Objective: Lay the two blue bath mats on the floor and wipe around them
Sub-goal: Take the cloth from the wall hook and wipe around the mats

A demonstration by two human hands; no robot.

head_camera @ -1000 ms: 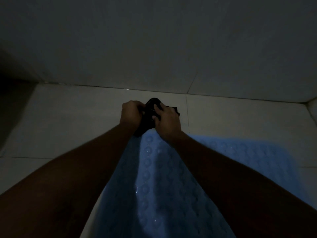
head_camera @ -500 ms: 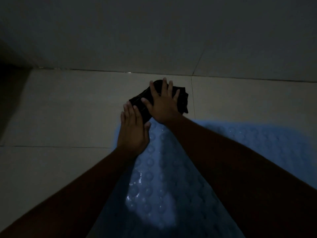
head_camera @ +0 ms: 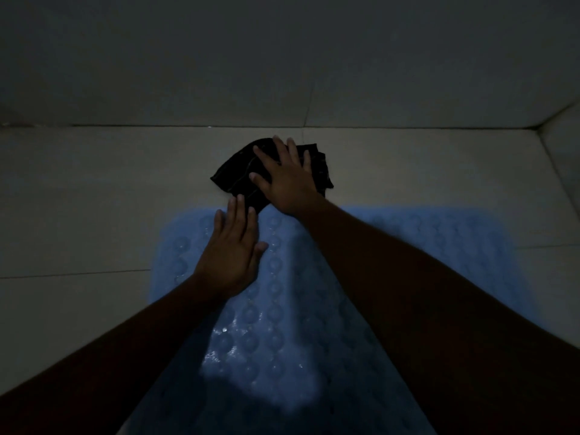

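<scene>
A light blue bath mat point(head_camera: 282, 324) with round raised bumps lies flat on the pale tiled floor, reaching from the bottom of the view to mid-frame. My left hand point(head_camera: 230, 252) rests flat on its far left part, fingers together and extended. A dark cloth point(head_camera: 238, 171) lies on the floor just beyond the mat's far edge. My right hand point(head_camera: 287, 178) presses flat on that cloth with fingers spread. Only one mat is visible, and my forearms hide parts of it.
The room is dim. A wall point(head_camera: 282, 58) rises just beyond the cloth, and a second wall point(head_camera: 561, 146) meets it at the far right corner. Bare floor tiles point(head_camera: 94, 199) lie left and right of the mat.
Both hands were bunched around the cloth; now the right hand is spread flat on it on the floor and the left hand has come down flat onto the mat.
</scene>
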